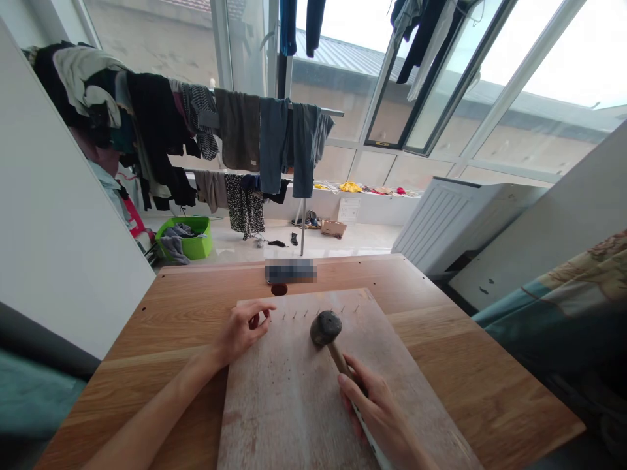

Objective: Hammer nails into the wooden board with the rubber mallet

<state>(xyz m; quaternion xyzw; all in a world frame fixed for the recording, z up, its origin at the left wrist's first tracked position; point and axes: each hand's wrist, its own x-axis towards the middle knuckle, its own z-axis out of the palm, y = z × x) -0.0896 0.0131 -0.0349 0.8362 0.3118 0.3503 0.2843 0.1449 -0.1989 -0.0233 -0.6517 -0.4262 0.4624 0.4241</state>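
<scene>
My right hand (367,398) is wrapped round the wooden handle of a mallet (326,328) with a dark, rounded head. The mallet head is over the upper middle of a worn wooden board (274,418). A row of several thin nails (295,314) stands upright along the board's far end, some partly behind the mallet head. At the board's far left corner rests my left hand (247,329), thumb and forefinger apart, the other fingers loosely curled. Nothing shows between its fingers. Small dark holes dot the board's surface.
The board lies on a wooden table (186,307). A blurred-out phone-like object (290,271) lies at its far edge beside a round hole (279,289). Beyond are a drying rack with clothes (238,130), a green basin (198,245) and a white ribbed appliance (431,222).
</scene>
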